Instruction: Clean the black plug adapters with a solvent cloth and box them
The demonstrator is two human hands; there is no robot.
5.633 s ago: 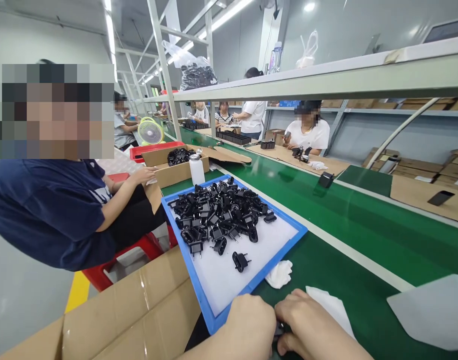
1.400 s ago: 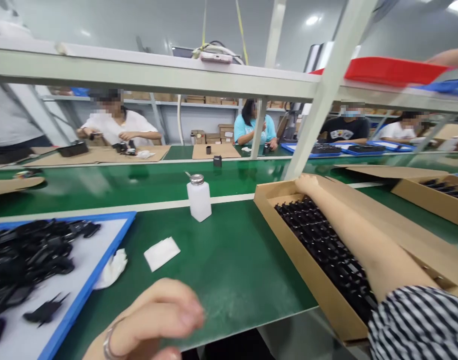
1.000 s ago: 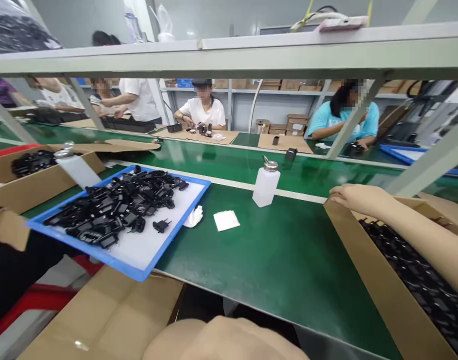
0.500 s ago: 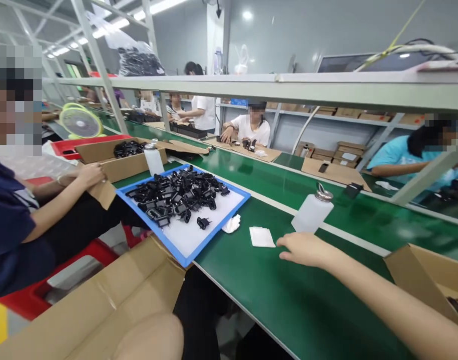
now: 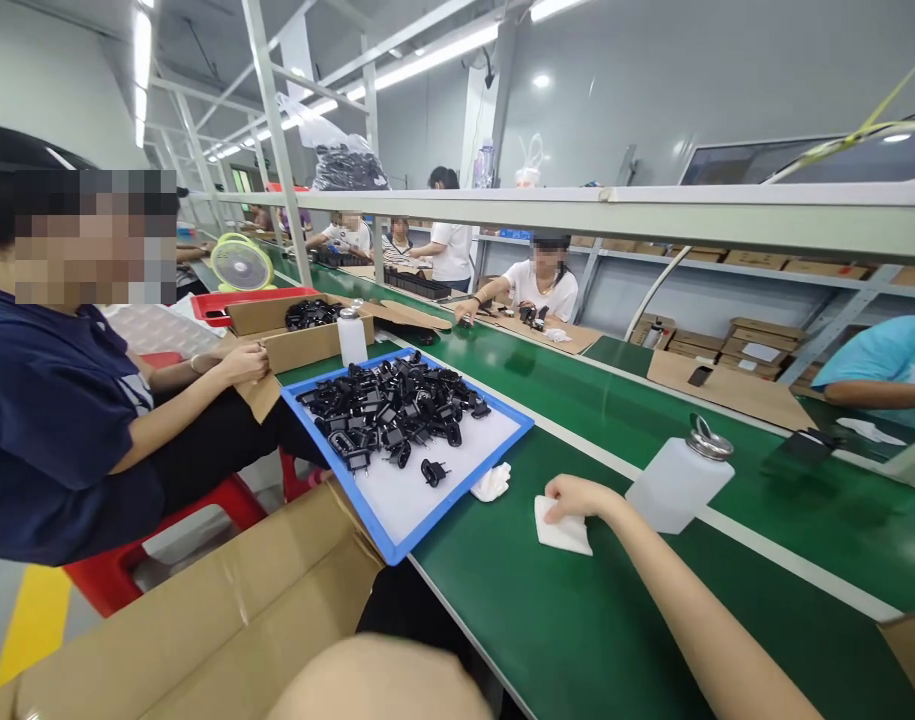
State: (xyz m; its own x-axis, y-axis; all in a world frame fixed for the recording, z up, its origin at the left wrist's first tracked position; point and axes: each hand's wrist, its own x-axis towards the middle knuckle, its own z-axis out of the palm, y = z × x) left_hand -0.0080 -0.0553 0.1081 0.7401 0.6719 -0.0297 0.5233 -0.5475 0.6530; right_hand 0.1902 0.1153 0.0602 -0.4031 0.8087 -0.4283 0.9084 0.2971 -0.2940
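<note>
My right hand (image 5: 575, 497) reaches in from the lower right and pinches the upper edge of a folded white wipe (image 5: 566, 535), which lies on the green work surface (image 5: 614, 620). Just right of that hand stands a white pump bottle (image 5: 680, 485) with a metal top. A crumpled white tissue (image 5: 492, 483) rests left of the wipe, against a blue-rimmed tray (image 5: 468, 515). Black two-pin plug adapters (image 5: 386, 405) are heaped in the tray. My left hand does not show; a rounded, blurred skin-coloured shape at the bottom edge cannot be made out.
A co-worker (image 5: 52, 400) sits at the left, hands on a cardboard flap. Behind the tray are a carton (image 5: 318, 348) of black parts and a second pump bottle (image 5: 351, 338). A large open carton (image 5: 202, 610) stands lower left. A shelf beam (image 5: 614, 210) crosses overhead.
My right hand has moved from beside the wipe onto it, and its fingers have closed on the edge. The camera has turned left, so the scene shifts right.
</note>
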